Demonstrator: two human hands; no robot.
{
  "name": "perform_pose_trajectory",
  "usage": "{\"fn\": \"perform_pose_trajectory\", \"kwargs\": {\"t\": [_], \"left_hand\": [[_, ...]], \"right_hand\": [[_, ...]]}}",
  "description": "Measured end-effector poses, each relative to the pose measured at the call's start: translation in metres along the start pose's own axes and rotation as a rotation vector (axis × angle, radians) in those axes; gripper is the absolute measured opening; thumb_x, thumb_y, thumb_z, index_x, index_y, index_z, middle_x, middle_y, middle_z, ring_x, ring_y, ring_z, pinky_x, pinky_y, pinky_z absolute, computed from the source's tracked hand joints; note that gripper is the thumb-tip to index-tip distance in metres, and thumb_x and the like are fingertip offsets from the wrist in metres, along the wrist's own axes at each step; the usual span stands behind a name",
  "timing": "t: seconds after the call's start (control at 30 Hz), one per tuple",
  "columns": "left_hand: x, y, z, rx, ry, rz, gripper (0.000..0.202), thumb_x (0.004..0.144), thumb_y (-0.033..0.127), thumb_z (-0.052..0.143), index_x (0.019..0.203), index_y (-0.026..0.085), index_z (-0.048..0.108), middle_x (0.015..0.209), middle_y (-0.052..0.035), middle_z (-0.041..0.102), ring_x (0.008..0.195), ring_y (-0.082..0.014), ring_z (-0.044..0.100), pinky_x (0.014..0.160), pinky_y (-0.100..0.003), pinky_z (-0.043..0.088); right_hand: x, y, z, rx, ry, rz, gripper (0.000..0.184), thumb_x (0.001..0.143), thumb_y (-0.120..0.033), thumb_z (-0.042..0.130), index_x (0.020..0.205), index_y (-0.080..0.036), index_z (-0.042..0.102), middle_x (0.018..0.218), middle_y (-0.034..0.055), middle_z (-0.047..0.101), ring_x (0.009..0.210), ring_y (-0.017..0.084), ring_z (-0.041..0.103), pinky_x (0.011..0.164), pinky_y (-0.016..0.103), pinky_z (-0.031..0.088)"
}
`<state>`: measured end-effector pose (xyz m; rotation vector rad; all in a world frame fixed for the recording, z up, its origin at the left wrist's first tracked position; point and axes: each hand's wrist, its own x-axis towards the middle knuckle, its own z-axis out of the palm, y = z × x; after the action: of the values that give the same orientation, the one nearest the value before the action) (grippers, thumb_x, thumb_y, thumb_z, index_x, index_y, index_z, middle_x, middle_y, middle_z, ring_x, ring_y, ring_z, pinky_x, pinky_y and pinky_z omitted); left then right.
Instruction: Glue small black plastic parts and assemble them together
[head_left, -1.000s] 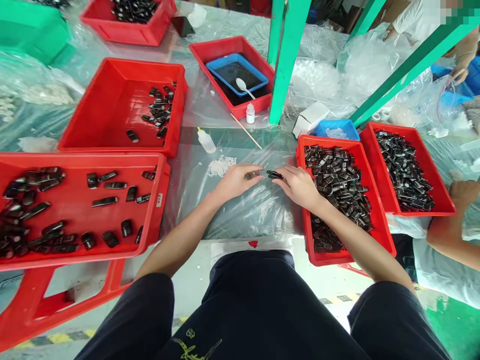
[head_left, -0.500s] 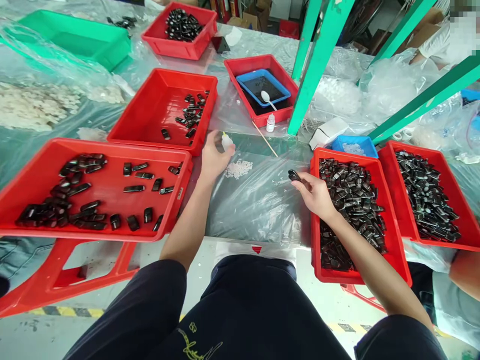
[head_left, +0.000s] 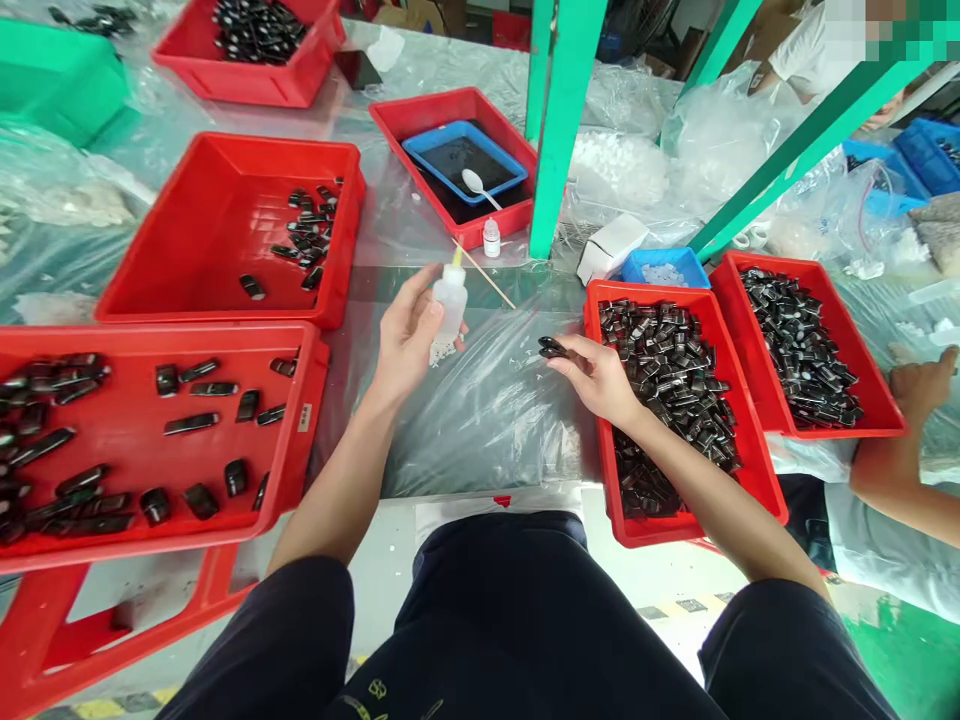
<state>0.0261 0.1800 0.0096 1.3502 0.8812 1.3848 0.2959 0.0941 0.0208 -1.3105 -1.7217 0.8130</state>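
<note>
My left hand [head_left: 407, 338] is wrapped round a translucent white squeeze bottle [head_left: 451, 298] with a yellow nozzle. The bottle stands nearly upright in my grip, nozzle upward, over the plastic-covered table. A small heap of tiny whitish pieces [head_left: 442, 349] shows just behind it, partly hidden by the hand. Pinched between the thumb and fingers of my right hand [head_left: 602, 378] is a small glossy black part [head_left: 553, 348], its exact kind unclear. That hand is beside the left rim of a red tray [head_left: 604, 420] heaped with similar black parts [head_left: 675, 385].
More red trays with black parts stand at left [head_left: 225, 505], behind it [head_left: 161, 270] and far right [head_left: 874, 418]. A thin wooden stick [head_left: 487, 277], small white bottle [head_left: 491, 239] and blue tray [head_left: 517, 180] lie ahead. Green posts [head_left: 559, 130] rise behind. A co-worker's arm [head_left: 900, 460] is at right.
The camera view has turned to the right. My left hand has brought the bottle up more upright and slightly nearer. My right hand keeps the black part in about the same place over the table.
</note>
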Motion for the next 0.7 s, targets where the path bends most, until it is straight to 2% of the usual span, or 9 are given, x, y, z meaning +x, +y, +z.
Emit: {"fn": "perform_pose_trajectory", "kwargs": {"t": [0.13, 0.2, 0.27, 0.4, 0.5, 0.57, 0.7], "left_hand": [[-0.005, 0.010, 0.013, -0.150, -0.088, -0.332, 0.056, 0.077, 0.071, 0.083, 0.094, 0.021, 0.064, 0.077, -0.0033, 0.071, 0.052, -0.0114, 0.061, 0.039, -0.021, 0.038], [-0.005, 0.012, 0.014, -0.178, -0.165, -0.496, 0.055, 0.079, 0.070, 0.080, 0.087, 0.019, 0.064, 0.067, -0.0029, 0.066, 0.044, -0.0090, 0.052, 0.036, -0.021, 0.028], [-0.004, 0.012, 0.014, -0.227, -0.202, -0.576, 0.054, 0.080, 0.071, 0.077, 0.085, 0.018, 0.065, 0.058, -0.0007, 0.059, 0.039, -0.0078, 0.042, 0.035, -0.023, 0.022], [-0.005, 0.013, 0.015, -0.326, -0.180, -0.582, 0.044, 0.074, 0.059, 0.080, 0.084, 0.019, 0.066, 0.055, 0.0020, 0.053, 0.040, -0.0064, 0.033, 0.039, -0.024, 0.021], [-0.006, 0.016, 0.015, -0.354, -0.111, -0.524, 0.037, 0.069, 0.049, 0.085, 0.084, 0.021, 0.065, 0.058, 0.0037, 0.052, 0.044, -0.0058, 0.033, 0.041, -0.023, 0.026], [-0.005, 0.017, 0.015, -0.360, -0.073, -0.466, 0.039, 0.071, 0.052, 0.085, 0.084, 0.021, 0.065, 0.061, 0.0034, 0.050, 0.046, -0.0068, 0.035, 0.041, -0.023, 0.026], [-0.006, 0.015, 0.019, -0.342, -0.072, -0.403, 0.048, 0.078, 0.066, 0.080, 0.083, 0.022, 0.062, 0.064, 0.0020, 0.049, 0.048, -0.0083, 0.038, 0.039, -0.025, 0.023]], "right_hand": [[0.000, -0.002, 0.000, -0.015, 0.002, 0.017, 0.049, 0.099, -0.065, 0.066, 0.121, -0.023, 0.080, 0.113, 0.0091, 0.082, 0.093, 0.025, 0.073, 0.079, 0.036, 0.058], [0.000, -0.003, 0.000, -0.013, 0.007, 0.015, 0.048, 0.100, -0.064, 0.066, 0.121, -0.024, 0.080, 0.114, 0.0090, 0.082, 0.094, 0.025, 0.073, 0.078, 0.036, 0.058], [0.000, -0.003, 0.000, -0.016, 0.010, 0.019, 0.047, 0.100, -0.064, 0.066, 0.121, -0.024, 0.080, 0.114, 0.0088, 0.082, 0.092, 0.025, 0.073, 0.077, 0.036, 0.058], [0.000, -0.005, 0.001, -0.023, 0.018, 0.020, 0.046, 0.100, -0.061, 0.066, 0.121, -0.023, 0.081, 0.113, 0.0089, 0.081, 0.087, 0.023, 0.071, 0.073, 0.034, 0.056], [0.000, -0.005, 0.001, -0.016, 0.018, 0.013, 0.046, 0.101, -0.061, 0.066, 0.121, -0.022, 0.080, 0.111, 0.0091, 0.081, 0.087, 0.023, 0.071, 0.075, 0.034, 0.056], [0.000, -0.004, 0.001, -0.020, 0.015, 0.017, 0.047, 0.101, -0.062, 0.065, 0.122, -0.022, 0.080, 0.111, 0.0091, 0.081, 0.087, 0.023, 0.071, 0.078, 0.035, 0.056], [-0.001, -0.002, 0.001, -0.059, 0.000, 0.007, 0.051, 0.100, -0.066, 0.064, 0.123, -0.023, 0.079, 0.106, 0.0088, 0.079, 0.085, 0.023, 0.069, 0.081, 0.037, 0.056]]}}
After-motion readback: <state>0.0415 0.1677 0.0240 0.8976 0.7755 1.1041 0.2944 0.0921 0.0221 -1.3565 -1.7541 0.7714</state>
